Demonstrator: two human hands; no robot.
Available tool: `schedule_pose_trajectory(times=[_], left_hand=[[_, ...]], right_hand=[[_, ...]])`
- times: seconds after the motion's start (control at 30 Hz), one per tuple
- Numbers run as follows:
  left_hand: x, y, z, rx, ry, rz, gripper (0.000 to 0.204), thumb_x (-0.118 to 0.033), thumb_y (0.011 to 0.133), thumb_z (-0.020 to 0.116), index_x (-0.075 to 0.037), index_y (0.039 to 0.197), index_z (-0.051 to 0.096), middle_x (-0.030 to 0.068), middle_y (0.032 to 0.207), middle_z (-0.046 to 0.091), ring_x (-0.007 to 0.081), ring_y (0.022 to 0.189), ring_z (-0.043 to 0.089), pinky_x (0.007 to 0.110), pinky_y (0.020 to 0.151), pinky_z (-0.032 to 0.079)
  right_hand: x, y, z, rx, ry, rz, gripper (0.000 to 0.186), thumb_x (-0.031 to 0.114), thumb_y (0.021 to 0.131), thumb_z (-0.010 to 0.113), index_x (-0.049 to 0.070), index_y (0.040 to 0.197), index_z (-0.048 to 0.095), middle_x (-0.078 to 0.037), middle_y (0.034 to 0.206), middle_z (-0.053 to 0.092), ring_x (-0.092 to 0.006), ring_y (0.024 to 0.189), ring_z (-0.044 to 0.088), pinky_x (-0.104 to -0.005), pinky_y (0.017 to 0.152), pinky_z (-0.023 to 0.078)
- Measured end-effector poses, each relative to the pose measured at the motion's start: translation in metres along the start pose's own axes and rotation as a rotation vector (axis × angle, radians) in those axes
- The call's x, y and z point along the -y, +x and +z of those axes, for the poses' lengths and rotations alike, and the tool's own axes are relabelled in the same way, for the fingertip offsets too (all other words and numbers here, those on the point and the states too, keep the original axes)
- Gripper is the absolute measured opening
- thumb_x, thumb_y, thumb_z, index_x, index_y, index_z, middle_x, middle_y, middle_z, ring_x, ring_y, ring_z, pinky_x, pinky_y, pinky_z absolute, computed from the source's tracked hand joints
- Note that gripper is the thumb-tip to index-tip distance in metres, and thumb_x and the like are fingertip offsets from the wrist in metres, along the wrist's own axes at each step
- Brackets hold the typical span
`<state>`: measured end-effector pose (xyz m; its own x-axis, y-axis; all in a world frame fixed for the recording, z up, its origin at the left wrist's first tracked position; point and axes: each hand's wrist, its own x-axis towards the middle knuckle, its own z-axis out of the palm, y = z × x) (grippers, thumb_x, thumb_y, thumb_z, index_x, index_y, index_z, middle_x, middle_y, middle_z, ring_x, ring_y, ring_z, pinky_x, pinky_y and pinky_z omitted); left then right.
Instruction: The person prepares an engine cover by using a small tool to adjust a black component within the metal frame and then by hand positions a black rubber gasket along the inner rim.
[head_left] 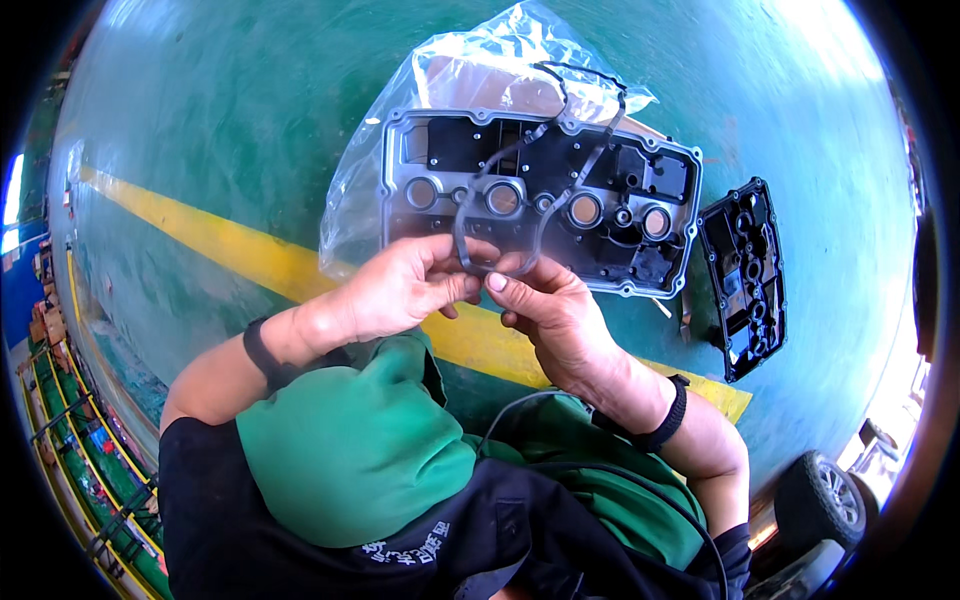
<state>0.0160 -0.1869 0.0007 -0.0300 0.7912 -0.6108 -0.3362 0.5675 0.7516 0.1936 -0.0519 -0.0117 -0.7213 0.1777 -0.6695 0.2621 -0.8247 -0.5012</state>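
Observation:
Both hands pinch one end of a thin black rubber gasket (592,168), a long loop whose far end reaches over the valve cover beyond. My left hand (405,285) has thumb and fingers closed on the strip, and my right hand (555,315) grips it right beside, the thumbs nearly meeting. Under the gasket lies a large valve cover (400,150) with its inside up, showing a silver rim, black plates and several round openings. Part of its near edge is hidden by my hands.
A clear plastic bag (360,190) with cardboard (480,85) lies under the cover. Rightward, a second, black valve cover (752,275) rests on the green floor (220,90). A yellow stripe (220,235) crosses the floor; a vehicle wheel (825,500) stands at lower right.

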Motion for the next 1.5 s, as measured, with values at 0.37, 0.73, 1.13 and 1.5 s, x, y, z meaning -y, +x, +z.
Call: schedule_pose_trajectory(times=[0.37,0.73,1.13,1.5], left_hand=[[-0.003,0.002,-0.009,-0.039,-0.207,0.202,0.021,-0.012,0.104,0.066,-0.002,0.122,0.067,0.0043,0.114,0.072,0.0144,0.103,0.069,0.029,0.082,0.055],[-0.032,-0.023,-0.029,0.061,-0.252,0.227,0.019,-0.026,0.109,0.056,-0.007,0.111,0.061,0.0095,0.107,0.070,0.0181,0.095,0.070,0.032,0.079,0.056],[-0.060,-0.079,-0.091,-0.100,0.106,0.380,0.014,-0.015,0.104,0.058,-0.001,0.103,0.061,0.0070,0.094,0.066,0.0163,0.079,0.065,0.030,0.071,0.054],[0.023,-0.021,-0.094,-0.356,0.561,0.111,0.012,0.002,0.098,0.054,0.000,0.109,0.059,0.0008,0.087,0.062,0.0070,0.076,0.057,0.025,0.071,0.048]], right_hand=[[0.015,0.010,-0.005,-0.041,0.077,0.076,0.019,0.026,0.099,0.070,0.010,0.108,0.071,0.005,0.092,0.066,-0.0070,0.081,0.056,-0.0254,0.074,0.042],[0.136,0.054,-0.038,-0.141,0.260,-0.264,0.038,0.029,0.101,0.055,-0.005,0.113,0.064,-0.008,0.086,0.071,-0.0150,0.074,0.065,-0.0293,0.074,0.052],[0.168,-0.057,-0.090,0.368,0.135,-0.685,0.058,0.047,0.105,0.043,-0.001,0.136,0.052,-0.001,0.069,0.053,-0.0206,0.070,0.057,-0.0415,0.082,0.049],[0.036,-0.064,-0.123,-0.243,-0.410,0.164,0.042,0.034,0.108,0.057,-0.006,0.105,0.071,-0.016,0.093,0.077,-0.0237,0.086,0.076,-0.0350,0.080,0.062]])
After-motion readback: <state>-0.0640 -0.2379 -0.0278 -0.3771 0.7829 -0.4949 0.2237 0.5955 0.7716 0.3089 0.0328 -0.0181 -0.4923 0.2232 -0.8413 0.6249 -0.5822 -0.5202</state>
